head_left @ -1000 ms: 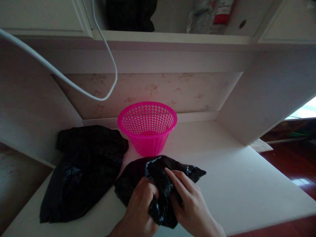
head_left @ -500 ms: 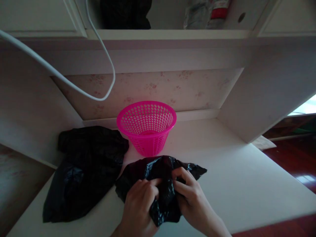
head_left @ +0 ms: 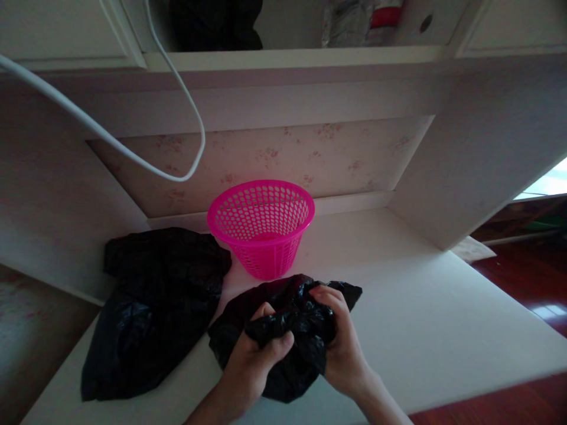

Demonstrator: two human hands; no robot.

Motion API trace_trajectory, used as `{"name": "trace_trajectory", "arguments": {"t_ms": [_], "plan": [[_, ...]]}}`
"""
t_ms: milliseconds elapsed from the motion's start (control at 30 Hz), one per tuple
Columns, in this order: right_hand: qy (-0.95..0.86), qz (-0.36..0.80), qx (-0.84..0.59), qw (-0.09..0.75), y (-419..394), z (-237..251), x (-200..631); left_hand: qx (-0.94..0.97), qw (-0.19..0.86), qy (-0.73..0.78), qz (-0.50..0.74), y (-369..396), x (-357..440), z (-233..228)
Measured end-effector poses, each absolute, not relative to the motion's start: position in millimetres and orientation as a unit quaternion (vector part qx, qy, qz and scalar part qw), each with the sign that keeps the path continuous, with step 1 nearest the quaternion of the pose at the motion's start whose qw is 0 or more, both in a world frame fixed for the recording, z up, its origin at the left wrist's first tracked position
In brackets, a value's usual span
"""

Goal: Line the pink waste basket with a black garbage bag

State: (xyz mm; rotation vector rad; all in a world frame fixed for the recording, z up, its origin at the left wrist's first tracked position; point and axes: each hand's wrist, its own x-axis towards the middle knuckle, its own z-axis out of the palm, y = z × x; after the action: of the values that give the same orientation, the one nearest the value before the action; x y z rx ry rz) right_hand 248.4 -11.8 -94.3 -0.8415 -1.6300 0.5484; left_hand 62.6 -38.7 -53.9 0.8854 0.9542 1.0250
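Observation:
A crumpled black plastic bag (head_left: 295,348) is bunched between my two hands, over the white surface in front of the basket. My left hand (head_left: 252,360) grips a gathered fold of it, thumb on top and fingers partly hidden beneath the plastic. On the other side, my right hand (head_left: 341,336) is closed round the bag's right part, its fingers curled over the top. Just beyond stands a pink perforated plastic basket (head_left: 266,260), upright, with nothing visible inside. To the left, a second black plastic bag (head_left: 163,319) lies loosely spread out.
The white tabletop (head_left: 425,319) reaches right to an edge above a dark red floor (head_left: 527,283). Side panels and a flowered back wall (head_left: 274,156) enclose it. A white cable (head_left: 133,153) hangs at upper left. Overhead, a shelf (head_left: 301,59) holds dark and clear-wrapped items.
My left hand has turned, its thumb now showing on top of a gathered fold. My right hand has wrapped further round the bag, which is more bunched. The view has shifted slightly.

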Motion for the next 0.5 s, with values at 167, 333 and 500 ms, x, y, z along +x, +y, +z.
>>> {"name": "trace_trajectory", "arguments": {"t_ms": [167,333,500], "plan": [[-0.826,0.114,-0.265,0.484,-23,-79,269,0.330,0.654,0.466,0.496,-43,58,-69],[-0.776,0.187,-0.275,0.537,-26,-75,274,0.496,0.571,0.464,0.461,-35,49,-60],[-0.558,0.420,-0.291,0.654,-28,-85,273,0.525,0.413,0.590,0.453,-10,42,-57]]}}
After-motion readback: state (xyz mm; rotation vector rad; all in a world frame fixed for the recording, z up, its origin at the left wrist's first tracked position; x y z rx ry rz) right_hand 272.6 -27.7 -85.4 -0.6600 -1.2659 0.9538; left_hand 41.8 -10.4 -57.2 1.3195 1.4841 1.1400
